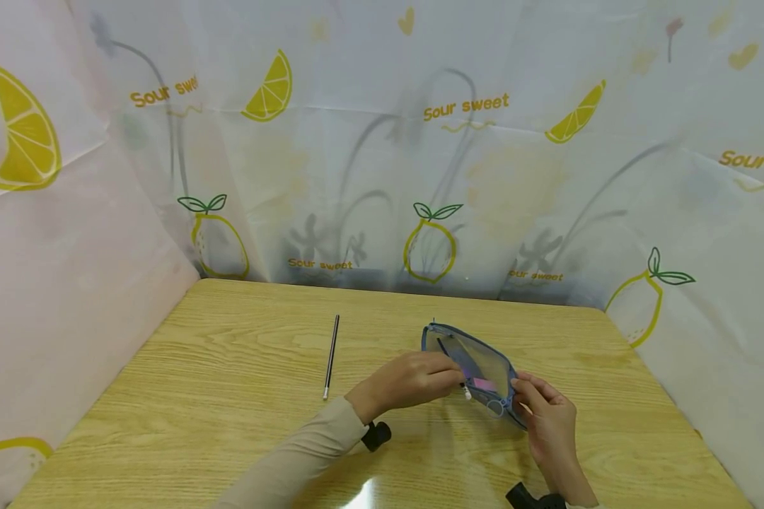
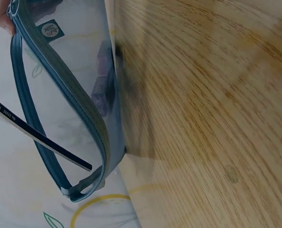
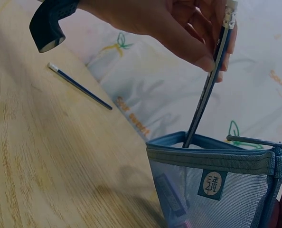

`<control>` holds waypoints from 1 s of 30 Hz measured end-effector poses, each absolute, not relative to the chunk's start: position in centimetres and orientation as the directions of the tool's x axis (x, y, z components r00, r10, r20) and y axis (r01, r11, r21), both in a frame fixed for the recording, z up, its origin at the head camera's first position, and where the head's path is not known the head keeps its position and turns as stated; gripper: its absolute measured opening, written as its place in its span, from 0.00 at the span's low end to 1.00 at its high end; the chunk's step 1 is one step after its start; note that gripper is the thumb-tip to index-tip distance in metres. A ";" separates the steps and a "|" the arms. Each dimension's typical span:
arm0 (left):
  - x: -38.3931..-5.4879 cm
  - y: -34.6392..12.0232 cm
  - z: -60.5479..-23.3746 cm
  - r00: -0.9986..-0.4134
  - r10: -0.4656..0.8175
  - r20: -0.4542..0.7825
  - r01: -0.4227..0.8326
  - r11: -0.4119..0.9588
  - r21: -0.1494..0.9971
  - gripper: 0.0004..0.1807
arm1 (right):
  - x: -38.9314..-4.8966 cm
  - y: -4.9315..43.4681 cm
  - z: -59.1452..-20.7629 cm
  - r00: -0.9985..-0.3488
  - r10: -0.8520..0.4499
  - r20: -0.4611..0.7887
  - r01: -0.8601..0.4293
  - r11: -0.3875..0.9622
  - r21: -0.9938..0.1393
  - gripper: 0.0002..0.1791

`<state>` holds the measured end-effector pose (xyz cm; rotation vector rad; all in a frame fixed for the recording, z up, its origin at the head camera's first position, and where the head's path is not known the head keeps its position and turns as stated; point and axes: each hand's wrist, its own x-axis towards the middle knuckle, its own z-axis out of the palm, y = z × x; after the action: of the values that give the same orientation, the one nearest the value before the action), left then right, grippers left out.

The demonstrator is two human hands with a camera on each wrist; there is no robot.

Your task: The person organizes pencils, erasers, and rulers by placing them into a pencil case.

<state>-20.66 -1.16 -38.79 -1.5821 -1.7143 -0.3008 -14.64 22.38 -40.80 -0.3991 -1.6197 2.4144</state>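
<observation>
My left hand (image 1: 414,382) pinches a dark striped pencil (image 3: 208,92) near its white eraser end. The pencil slants down, its lower end inside the open mouth of a blue mesh zip pencil pouch (image 3: 243,190). At the pouch's other end, my right hand (image 1: 547,417) grips the corner by the zipper between thumb and fingers. The pouch's mouth gapes toward the left hand, and a small label (image 3: 212,184) is on its side. Through the mesh show a purple item (image 2: 102,80) and something pink (image 1: 484,384).
A second dark pencil (image 1: 332,357) with a white end lies on the wooden table (image 1: 216,367), left of the pouch. Behind the table hangs a white lemon-print cloth (image 1: 369,177), which also runs along both sides.
</observation>
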 end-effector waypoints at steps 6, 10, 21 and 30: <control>-20.8 -0.8 -38.9 0.042 0.764 0.644 0.923 0.216 -0.317 0.09 | -14.6 22.4 -40.9 -0.944 0.314 -0.099 -0.026 -0.373 -0.927 0.11; -20.9 -0.6 -39.0 0.047 0.764 0.644 0.926 0.208 -0.315 0.08 | -14.6 22.4 -40.9 -0.945 0.311 -0.098 -0.027 -0.373 -0.927 0.11; -21.3 -0.1 -39.3 0.017 0.803 0.596 0.914 0.229 -0.336 0.07 | -14.6 22.4 -41.0 -0.944 0.316 -0.096 -0.030 -0.371 -0.928 0.11; -21.5 0.7 -39.5 -0.020 0.822 0.568 0.908 0.253 -0.335 0.07 | -14.6 22.3 -41.0 -0.945 0.315 -0.085 -0.038 -0.365 -0.930 0.12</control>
<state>-21.45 0.66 -39.45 -1.5770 -1.8451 -0.1588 -14.65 22.29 -41.03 -0.3694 -1.6277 2.4020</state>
